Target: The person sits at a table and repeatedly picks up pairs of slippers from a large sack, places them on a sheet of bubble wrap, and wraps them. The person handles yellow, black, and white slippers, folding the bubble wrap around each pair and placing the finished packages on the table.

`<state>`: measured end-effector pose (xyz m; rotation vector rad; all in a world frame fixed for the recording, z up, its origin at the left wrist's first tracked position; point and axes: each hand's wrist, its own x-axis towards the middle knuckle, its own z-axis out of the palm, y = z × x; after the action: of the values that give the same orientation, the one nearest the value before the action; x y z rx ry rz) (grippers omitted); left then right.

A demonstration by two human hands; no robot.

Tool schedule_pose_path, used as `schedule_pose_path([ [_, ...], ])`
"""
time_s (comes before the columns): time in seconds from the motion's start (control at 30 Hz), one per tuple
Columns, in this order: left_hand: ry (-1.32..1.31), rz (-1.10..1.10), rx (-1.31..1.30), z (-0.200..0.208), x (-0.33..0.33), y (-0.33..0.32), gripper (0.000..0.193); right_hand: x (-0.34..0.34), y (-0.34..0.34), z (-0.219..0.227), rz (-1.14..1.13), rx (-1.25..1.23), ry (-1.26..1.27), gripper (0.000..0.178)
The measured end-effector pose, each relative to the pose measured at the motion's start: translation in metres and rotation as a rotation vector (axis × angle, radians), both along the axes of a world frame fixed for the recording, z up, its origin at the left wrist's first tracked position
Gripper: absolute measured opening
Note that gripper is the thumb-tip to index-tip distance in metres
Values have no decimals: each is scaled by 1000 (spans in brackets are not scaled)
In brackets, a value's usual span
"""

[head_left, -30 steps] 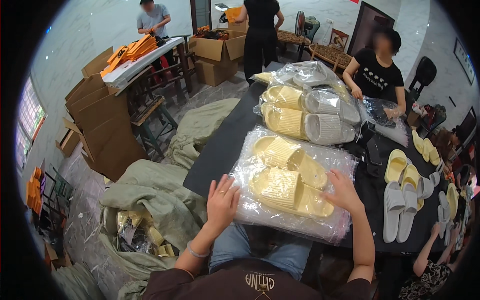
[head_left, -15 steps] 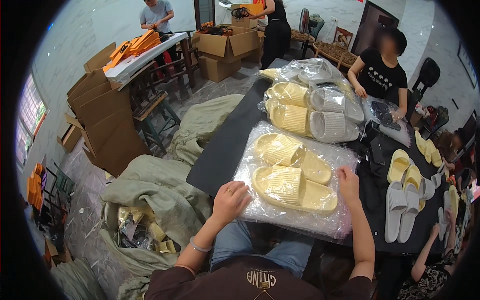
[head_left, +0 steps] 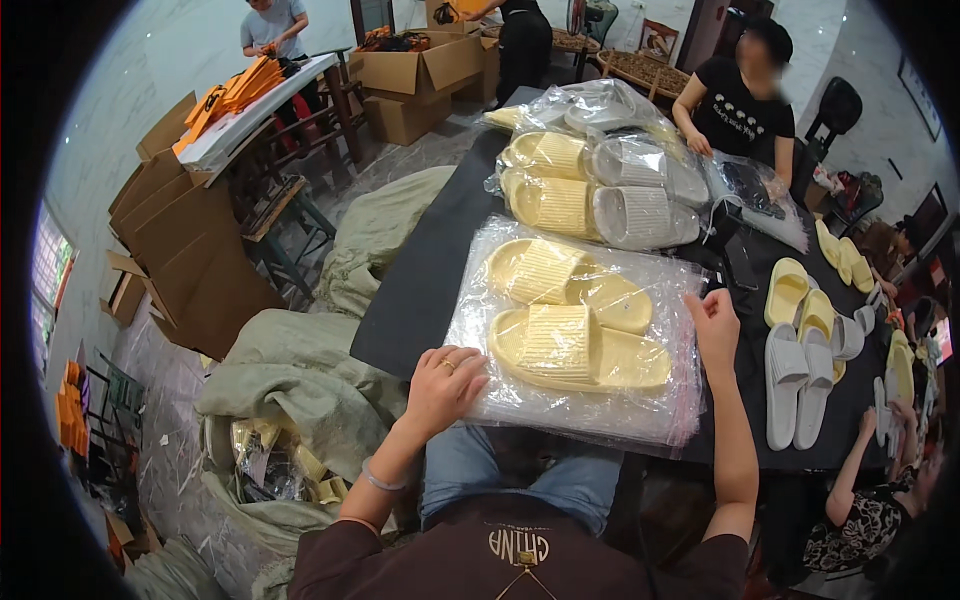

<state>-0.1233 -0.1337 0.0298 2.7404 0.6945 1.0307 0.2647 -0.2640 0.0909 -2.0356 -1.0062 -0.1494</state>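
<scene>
A pair of pale yellow ribbed slide sandals point(head_left: 630, 358) lies side by side inside a clear plastic bag point(head_left: 560, 415), flat on the black-topped table in front of me. The bag seems to rest on a stack of similar clear bags, with a pinkish strip along the right edge. My left hand point(head_left: 445, 385) lies on the bag's near left corner, fingers stretched out. At the far right corner, my right hand point(head_left: 714, 325) has its thumb and forefinger pinched at the bag's edge. Beyond are bagged yellow slides point(head_left: 550, 205) and bagged grey slides point(head_left: 645, 215).
Loose grey slides point(head_left: 785, 385) and yellow slides point(head_left: 788, 290) lie to the right on the black table point(head_left: 410, 310). A person in black point(head_left: 745, 115) handles a bag across the table. Green sacks point(head_left: 300, 370) and cardboard point(head_left: 200, 245) stand on the left.
The view has shifted slightly, moving the scene up and left. My right thumb and forefinger have come together at the bag's right edge. My left hand stays at the near left corner.
</scene>
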Motion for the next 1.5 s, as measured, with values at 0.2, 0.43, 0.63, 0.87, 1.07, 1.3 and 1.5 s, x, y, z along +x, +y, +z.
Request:
schedule_pose_path([
  [0.2, 101, -99, -19, 1, -4, -3, 44, -19, -19, -1, 586, -238, -130, 33],
  [0.43, 161, -142, 23, -4, -9, -3, 52, -28, 15, -16, 812, 168, 854, 51],
  [0.63, 204, -132, -7, -3, -9, -9, 53, -36, 47, -27, 1091, -222, 465, 57],
  [0.87, 183, -90, 3, -11, -7, -13, 48, -68, 95, -35, 1071, -229, 42, 33],
  [1.07, 180, -78, -38, -14, -3, -15, 42, -6, 50, -28, 915, -269, -329, 35],
  [1.3, 240, -80, -55, -12, -6, -14, 48, 20, -58, 74, 580, -449, -213, 26],
  [1.5, 251, -186, -41, 31, 0, -17, 47, 40, -131, 122, 57, 29, 34, 31],
])
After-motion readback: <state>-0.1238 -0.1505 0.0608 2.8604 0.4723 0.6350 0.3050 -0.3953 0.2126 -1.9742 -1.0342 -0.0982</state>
